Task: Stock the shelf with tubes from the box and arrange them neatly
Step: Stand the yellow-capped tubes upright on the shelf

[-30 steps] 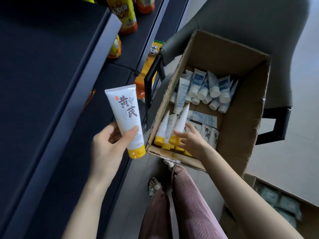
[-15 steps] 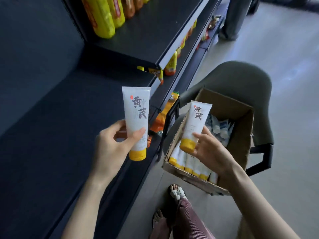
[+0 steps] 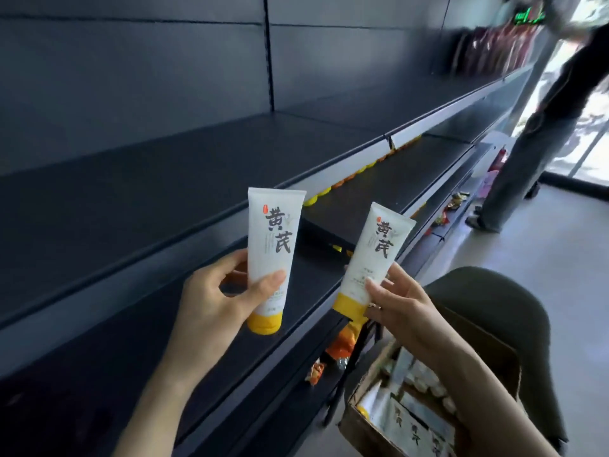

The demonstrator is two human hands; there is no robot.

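tubes (image 3: 271, 249) with 黄芪 labels

The left hand (image 3: 211, 301) holds a white tube (image 3: 272, 245) upright, yellow cap down, in front of the dark shelf (image 3: 164, 179). Just beside it, the right hand (image 3: 405, 308) pinches a second tube (image 3: 372, 258) of the same kind, tilted rightward. Below the right arm a cardboard box (image 3: 359, 420) of more tubes sits by a dark chair (image 3: 494, 301). Another person (image 3: 540, 127) stands far down the aisle.
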